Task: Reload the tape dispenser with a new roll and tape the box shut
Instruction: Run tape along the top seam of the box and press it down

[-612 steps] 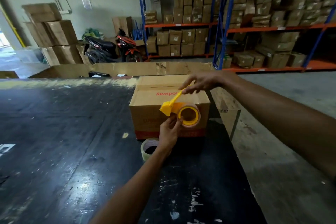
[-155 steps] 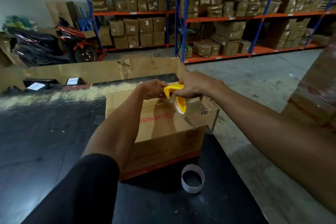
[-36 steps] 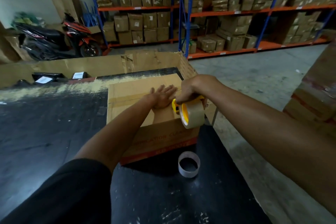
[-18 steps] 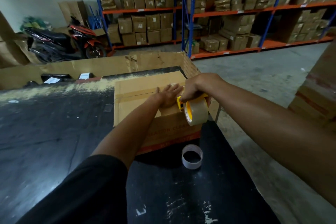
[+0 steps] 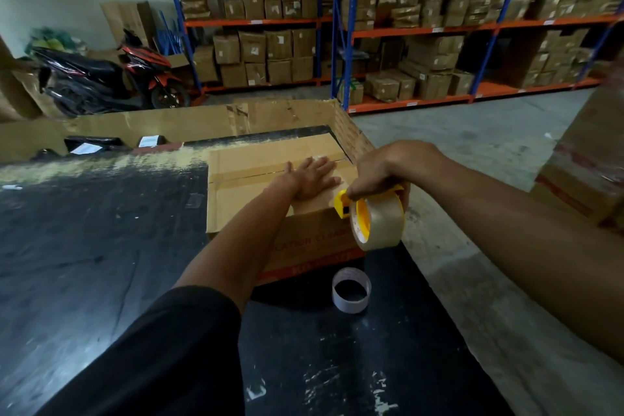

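A brown cardboard box [image 5: 243,203] with red print on its near side sits on the black table [image 5: 101,263]. A strip of brown tape runs across its closed top flaps. My left hand [image 5: 312,176] lies flat, fingers spread, on the box top near its right end. My right hand [image 5: 385,170] grips the yellow tape dispenser [image 5: 344,204], which carries a full roll of brown tape [image 5: 380,223], at the box's near right corner. The roll hangs just over the box's right edge.
An empty white tape core [image 5: 350,290] stands on the table in front of the box. A low cardboard wall [image 5: 189,121] borders the table's far side. Beyond are a parked motorbike [image 5: 108,78], blue and orange racks [image 5: 341,27] of cartons, and wrapped boxes [image 5: 587,172] at right.
My left hand has slid further onto the box top and flattened out. The dispenser in my right hand stays at the box's near right corner, shifted only slightly.
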Available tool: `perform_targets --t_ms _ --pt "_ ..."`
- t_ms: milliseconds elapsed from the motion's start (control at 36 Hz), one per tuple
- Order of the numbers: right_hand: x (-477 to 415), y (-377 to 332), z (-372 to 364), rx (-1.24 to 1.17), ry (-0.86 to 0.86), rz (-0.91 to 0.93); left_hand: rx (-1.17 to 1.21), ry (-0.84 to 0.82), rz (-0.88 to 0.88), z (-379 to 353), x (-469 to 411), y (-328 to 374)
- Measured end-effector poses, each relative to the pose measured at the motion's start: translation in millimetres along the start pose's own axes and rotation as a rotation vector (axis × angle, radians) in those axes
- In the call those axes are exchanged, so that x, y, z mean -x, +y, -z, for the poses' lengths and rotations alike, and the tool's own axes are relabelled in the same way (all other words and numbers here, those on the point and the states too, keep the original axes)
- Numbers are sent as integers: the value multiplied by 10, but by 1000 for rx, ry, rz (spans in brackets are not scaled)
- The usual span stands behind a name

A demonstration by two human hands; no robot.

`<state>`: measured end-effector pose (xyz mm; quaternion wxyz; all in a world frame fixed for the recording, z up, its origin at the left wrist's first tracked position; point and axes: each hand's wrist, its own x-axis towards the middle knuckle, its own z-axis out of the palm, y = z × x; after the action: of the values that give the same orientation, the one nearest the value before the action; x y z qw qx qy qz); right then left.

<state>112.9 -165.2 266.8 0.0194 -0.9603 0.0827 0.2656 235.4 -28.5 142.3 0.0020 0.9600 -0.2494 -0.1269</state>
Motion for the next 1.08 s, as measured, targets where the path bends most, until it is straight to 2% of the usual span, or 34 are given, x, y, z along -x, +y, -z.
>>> perform_targets --t_ms 111,306,417,528,639,861,1083 --pt "-87 -1 -105 -44 -39 6 -2 11 -8 1 21 10" --pt "-328 365 -242 -437 -154 -8 9 35 -20 -56 -44 -18" --pt "-479 453 -554 -540 -329 71 13 71 -44 -69 -35 -38" --pt "-509 507 -650 -617 -383 174 86 154 -59 -107 4 -35" --pt "-417 482 -665 -604 -424 301 175 262 13 -177 123 -71" --pt "-422 154 -980 -472 -399 433 286 379 309 -344 690 -611" --pt "-602 -480 -1338 -399 -495 553 216 250 266 -394 1129 -1073"
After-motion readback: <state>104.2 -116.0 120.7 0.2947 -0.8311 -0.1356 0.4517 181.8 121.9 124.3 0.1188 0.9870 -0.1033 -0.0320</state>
